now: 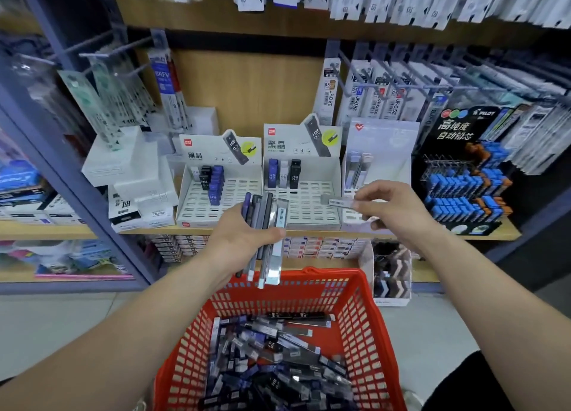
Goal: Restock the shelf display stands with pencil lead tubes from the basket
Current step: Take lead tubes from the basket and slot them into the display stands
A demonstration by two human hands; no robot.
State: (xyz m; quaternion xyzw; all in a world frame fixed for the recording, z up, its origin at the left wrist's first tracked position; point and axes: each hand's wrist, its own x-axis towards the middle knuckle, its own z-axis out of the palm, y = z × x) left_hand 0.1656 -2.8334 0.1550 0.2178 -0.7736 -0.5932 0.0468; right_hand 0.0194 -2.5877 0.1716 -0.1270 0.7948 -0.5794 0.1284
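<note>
Pinching a single lead tube (338, 201) by its right end, between thumb and fingertips of the right hand (389, 208), out over the shelf (500, 236) in front of the display stands. Holding it almost level, long axis left to right, free end pointing left over the slotted floor of the middle stand (304, 208), with the pale right stand (381, 160) just behind the knuckles. Probably needs tipping upright before going into a slot, judging by the stocked tubes (283, 174) standing on end in the back rows. Gripping a fanned bundle of tubes (267, 225) in the left hand (244, 239), thumb across the front, fingers out of sight behind, with the tubes nearly upright and their lower ends hanging above the far rim of the red basket (367, 318). Places that hand between the left stand (216, 207) and the middle one, about as near to either; leaves the right hand nearer the right stand and so the likelier to make the drop. Shows many more loose tubes (278, 358) heaped in the basket below. Cannot read the label on the single tube, too blurred, so cannot tell which stand suits it. Hides most of the right stand's floor behind the right hand, cuts off the basket's near end at the lower edge, and overlaps the bundle too tightly for a count.
</note>
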